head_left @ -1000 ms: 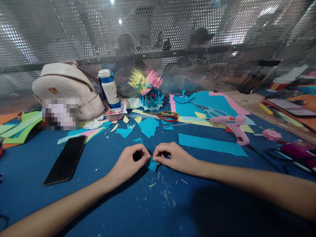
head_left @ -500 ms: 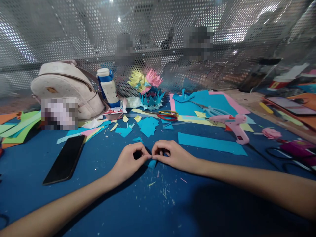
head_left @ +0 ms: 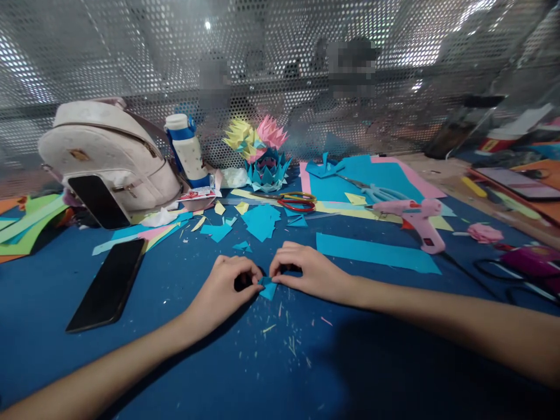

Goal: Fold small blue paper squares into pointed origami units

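Note:
A small folded piece of blue paper (head_left: 268, 290) is held low over the dark blue table, between my two hands. My left hand (head_left: 227, 286) pinches its left corner between thumb and fingers. On the other side, my right hand (head_left: 308, 273) pinches its right corner. Just beyond my hands lie a small blue scrap (head_left: 242, 247) and a pile of blue paper squares (head_left: 261, 221). A long blue paper strip (head_left: 376, 253) rests beyond my right hand.
Red-and-yellow-handled scissors (head_left: 297, 202) and paper flowers (head_left: 268, 169) stand or lie at the back. A pink glue gun (head_left: 420, 219) is at the right. To the left are a black phone (head_left: 107, 286), a white backpack (head_left: 114, 151) and a bottle (head_left: 188, 153).
My fingertips have moved slightly apart, and more of the small blue paper shows between them. The view has shifted a little.

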`<control>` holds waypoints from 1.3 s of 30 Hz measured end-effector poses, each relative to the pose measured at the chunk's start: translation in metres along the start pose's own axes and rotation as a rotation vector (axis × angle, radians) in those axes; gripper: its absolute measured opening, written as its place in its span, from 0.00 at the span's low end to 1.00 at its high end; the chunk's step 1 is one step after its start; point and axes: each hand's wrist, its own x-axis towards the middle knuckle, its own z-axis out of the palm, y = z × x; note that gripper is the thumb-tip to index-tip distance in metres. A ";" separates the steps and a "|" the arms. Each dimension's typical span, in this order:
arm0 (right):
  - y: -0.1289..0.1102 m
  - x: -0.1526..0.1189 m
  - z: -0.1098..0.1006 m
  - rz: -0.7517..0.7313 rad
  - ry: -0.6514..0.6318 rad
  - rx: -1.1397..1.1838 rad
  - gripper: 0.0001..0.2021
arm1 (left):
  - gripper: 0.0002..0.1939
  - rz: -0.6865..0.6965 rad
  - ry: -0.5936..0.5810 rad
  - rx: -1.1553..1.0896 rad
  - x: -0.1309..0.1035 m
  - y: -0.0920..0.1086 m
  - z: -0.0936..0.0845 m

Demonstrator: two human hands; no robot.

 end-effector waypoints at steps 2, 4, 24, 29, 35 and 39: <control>0.003 0.000 -0.002 -0.056 -0.025 -0.043 0.02 | 0.03 0.037 0.014 0.021 -0.001 0.000 -0.001; 0.007 -0.001 -0.003 -0.123 -0.040 -0.092 0.03 | 0.03 0.086 0.022 0.040 -0.001 0.000 -0.003; 0.018 -0.001 -0.011 -0.510 -0.098 -0.354 0.19 | 0.17 0.534 0.042 0.281 -0.010 -0.004 -0.011; 0.021 -0.001 -0.010 -0.520 -0.093 -0.305 0.17 | 0.14 0.590 0.086 0.330 -0.009 -0.005 -0.009; 0.022 0.000 -0.010 -0.498 -0.103 -0.261 0.13 | 0.13 0.654 0.148 0.430 -0.006 0.000 -0.007; 0.022 0.001 -0.012 -0.508 -0.116 -0.283 0.14 | 0.17 0.666 0.134 0.504 -0.009 0.002 -0.006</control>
